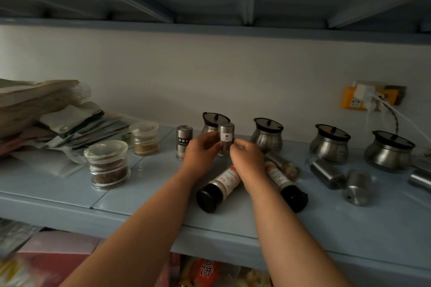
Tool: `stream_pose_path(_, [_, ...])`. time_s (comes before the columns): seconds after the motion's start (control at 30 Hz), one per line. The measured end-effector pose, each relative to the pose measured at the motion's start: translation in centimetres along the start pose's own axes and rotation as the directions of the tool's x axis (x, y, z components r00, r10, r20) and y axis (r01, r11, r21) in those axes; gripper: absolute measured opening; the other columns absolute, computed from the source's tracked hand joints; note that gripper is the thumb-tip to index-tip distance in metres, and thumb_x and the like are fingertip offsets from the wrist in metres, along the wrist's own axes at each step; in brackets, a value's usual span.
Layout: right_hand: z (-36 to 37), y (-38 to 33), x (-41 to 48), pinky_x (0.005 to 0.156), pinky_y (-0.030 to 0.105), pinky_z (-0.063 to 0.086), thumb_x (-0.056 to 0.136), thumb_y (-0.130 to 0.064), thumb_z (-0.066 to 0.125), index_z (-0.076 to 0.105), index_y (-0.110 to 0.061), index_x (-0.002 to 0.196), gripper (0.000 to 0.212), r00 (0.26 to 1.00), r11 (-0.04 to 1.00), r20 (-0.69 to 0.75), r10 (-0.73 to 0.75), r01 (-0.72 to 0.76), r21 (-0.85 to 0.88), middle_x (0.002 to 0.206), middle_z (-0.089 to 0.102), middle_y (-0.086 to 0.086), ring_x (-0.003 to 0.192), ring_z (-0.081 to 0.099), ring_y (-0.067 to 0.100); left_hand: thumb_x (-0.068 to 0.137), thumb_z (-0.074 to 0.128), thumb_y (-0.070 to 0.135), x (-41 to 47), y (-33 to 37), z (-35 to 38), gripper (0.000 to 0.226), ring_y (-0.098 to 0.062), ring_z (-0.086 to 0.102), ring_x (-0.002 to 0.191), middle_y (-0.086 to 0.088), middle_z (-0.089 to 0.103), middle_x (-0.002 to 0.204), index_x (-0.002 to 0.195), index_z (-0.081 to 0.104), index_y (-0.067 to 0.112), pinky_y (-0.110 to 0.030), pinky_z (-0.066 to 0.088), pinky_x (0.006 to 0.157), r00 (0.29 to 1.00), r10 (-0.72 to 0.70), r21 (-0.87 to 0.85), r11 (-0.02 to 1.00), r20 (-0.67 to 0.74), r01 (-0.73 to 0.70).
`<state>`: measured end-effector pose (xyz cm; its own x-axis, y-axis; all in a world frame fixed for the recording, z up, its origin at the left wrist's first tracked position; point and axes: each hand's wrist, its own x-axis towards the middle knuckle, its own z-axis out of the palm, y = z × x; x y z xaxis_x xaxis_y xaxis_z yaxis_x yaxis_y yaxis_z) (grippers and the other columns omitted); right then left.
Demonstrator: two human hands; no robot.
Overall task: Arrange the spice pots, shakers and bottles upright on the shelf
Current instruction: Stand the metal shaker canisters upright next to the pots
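Both hands are meeting over the middle of the shelf (70, 196). The left hand (203, 150) is curling its fingers round the left side of a salt shaker (226, 136), and the right hand (246, 155) is pinching the same shaker from the right with bent fingers. The shaker is standing upright between them, just in front of the leftmost steel pot (213, 121). Its base is hiding behind the hands, so it is hard to say whether it is touching the shelf.

Just to the left a pepper shaker (183, 141) is standing upright, and farther left two glass jars (107, 165) are sitting by a heap of packets (42, 109). Nearer, under the wrists, two black-capped bottles (217, 189) are lying on their sides. To the right three more pots (267, 136) are standing along the wall — two steel shakers (325, 172) are lying tipped over in front of them.
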<state>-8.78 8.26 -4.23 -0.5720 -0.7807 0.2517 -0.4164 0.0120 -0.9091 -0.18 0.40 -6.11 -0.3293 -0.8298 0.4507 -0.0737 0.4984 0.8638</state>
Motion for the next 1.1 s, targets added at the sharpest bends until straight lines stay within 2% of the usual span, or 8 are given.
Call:
stream_pose_path(0.1, [-0.1,0.1,0.0,0.056,0.023,0.039,0.090,-0.014,0.041,0.065,-0.013,0.080,0.025,1.000,1.000,0.001,0.023,-0.023,-0.002,0.074,0.060,0.003,0.064,0.052,0.013,0.087,0.060,0.003,0.0,-0.3,0.0,0.038,-0.013,0.060,0.105,-0.012,0.066,0.118,0.125,0.058,0.001,-0.001,0.046,0.078,1.000,-0.014,0.030,0.999,0.024,0.013])
stream_pose_path(0.2, [-0.2,0.2,0.0,0.051,0.022,0.035,0.092,-0.014,0.040,0.051,-0.016,0.062,0.031,0.998,0.998,-0.015,0.056,-0.056,0.005,0.064,0.051,0.002,0.059,0.048,0.014,0.087,0.061,0.005,-0.1,-0.5,0.0,0.035,-0.018,0.062,0.110,-0.010,0.068,0.117,0.123,0.060,0.005,-0.021,0.048,0.094,0.997,-0.048,0.069,0.997,0.062,0.043])
stream_pose_path(0.43, [-0.4,-0.3,-0.5,0.049,0.021,0.032,0.094,-0.018,0.038,0.048,-0.014,0.064,0.032,0.994,0.994,-0.008,0.108,-0.107,0.027,0.068,0.052,0.005,0.058,0.048,0.011,0.086,0.061,0.005,-0.3,-0.4,-0.1,0.033,-0.017,0.064,0.109,-0.007,0.070,0.114,0.118,0.064,0.009,-0.039,0.048,0.101,0.995,-0.033,0.156,0.988,0.092,0.018])
stream_pose_path(0.53, [-0.4,-0.7,-0.7,0.051,0.022,0.034,0.096,-0.020,0.036,0.052,-0.009,0.076,0.028,0.993,0.992,0.008,0.115,-0.115,0.042,0.072,0.051,0.005,0.061,0.047,0.011,0.084,0.061,0.002,-0.4,-0.2,-0.1,0.033,-0.020,0.064,0.108,-0.009,0.070,0.113,0.116,0.065,0.009,-0.043,0.049,0.099,0.996,-0.044,0.153,0.988,0.076,0.031])
stream_pose_path(0.6, [-0.3,-0.9,-0.7,0.052,0.022,0.033,0.096,-0.021,0.034,0.053,-0.009,0.085,0.025,0.994,0.993,0.016,0.113,-0.113,0.041,0.073,0.051,0.004,0.063,0.045,0.009,0.085,0.061,0.002,-0.5,0.1,0.0,0.033,-0.022,0.064,0.109,-0.011,0.069,0.115,0.118,0.063,0.007,-0.040,0.048,0.100,0.997,-0.049,0.166,0.985,0.057,0.039])
stream_pose_path(0.67, [-0.3,-0.9,-0.8,0.051,0.023,0.030,0.096,-0.022,0.034,0.053,-0.010,0.087,0.024,0.993,0.993,0.024,0.112,-0.113,0.035,0.071,0.048,0.001,0.062,0.044,0.008,0.086,0.059,0.001,-0.5,0.1,0.1,0.032,-0.022,0.063,0.110,-0.012,0.069,0.115,0.118,0.063,0.005,-0.028,0.046,0.097,0.998,-0.045,0.201,0.979,0.045,0.035])
stream_pose_path(0.73, [-0.3,-0.9,-0.7,0.051,0.023,0.029,0.096,-0.022,0.034,0.053,-0.009,0.086,0.025,0.994,0.993,0.025,0.109,-0.110,0.032,0.070,0.047,0.000,0.062,0.043,0.008,0.086,0.058,0.000,-0.6,0.2,0.0,0.032,-0.022,0.062,0.111,-0.013,0.069,0.116,0.118,0.062,0.003,-0.023,0.044,0.093,0.998,-0.047,0.202,0.979,0.040,0.038])
stream_pose_path(1.1, [0.0,-0.3,-0.3,0.054,0.024,0.032,0.095,-0.023,0.035,0.045,-0.017,0.064,0.033,0.993,0.991,-0.008,0.116,-0.115,0.064,0.068,0.047,0.001,0.065,0.047,0.016,0.087,0.060,0.005,-0.9,0.5,-0.2,0.035,-0.023,0.060,0.115,-0.012,0.066,0.120,0.123,0.058,0.004,-0.024,0.042,0.094,0.996,-0.080,0.217,0.974,0.042,0.069])
